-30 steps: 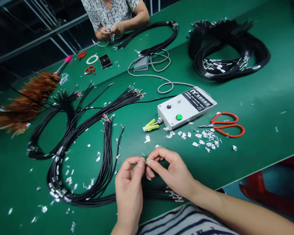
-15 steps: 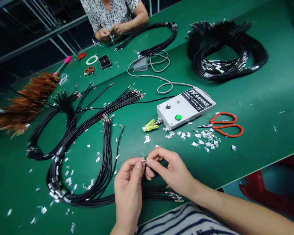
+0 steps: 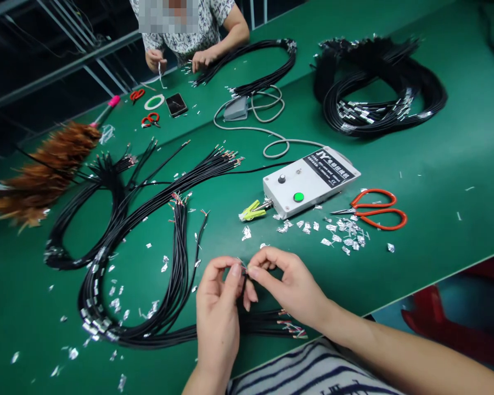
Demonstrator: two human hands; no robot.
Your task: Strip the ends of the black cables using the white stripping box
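Note:
Thumb and fingers of my left hand (image 3: 221, 307) pinch the end of a black cable (image 3: 243, 284), where thin wires fan out of the sheath. My right hand (image 3: 290, 282) is closed at the same end, its thumb and forefinger pinching the fine wires; which strands each hand has is too small to make out. Beneath my hands lies a bundle of black cables (image 3: 263, 325) with stripped coloured ends. Beyond them rests a white box with a green button (image 3: 298, 197), a yellow clip (image 3: 253, 211) on its front shaft. Orange-handled scissors (image 3: 379, 209) lie to its right.
Foil scraps (image 3: 349, 233) are strewn over the green table (image 3: 436, 181). Coiled black cables (image 3: 382, 126) lie at the far right, more bundles (image 3: 119, 236) at left beside a feather duster (image 3: 49, 170). A grey pedal (image 3: 235, 108) lies behind the box. Opposite, a co-worker handles cables (image 3: 267, 68).
My left hand has shifted slightly right, and the thin wires between my fingertips now point upward. Across the table, the co-worker's hands have moved apart, one lifting a pale strip.

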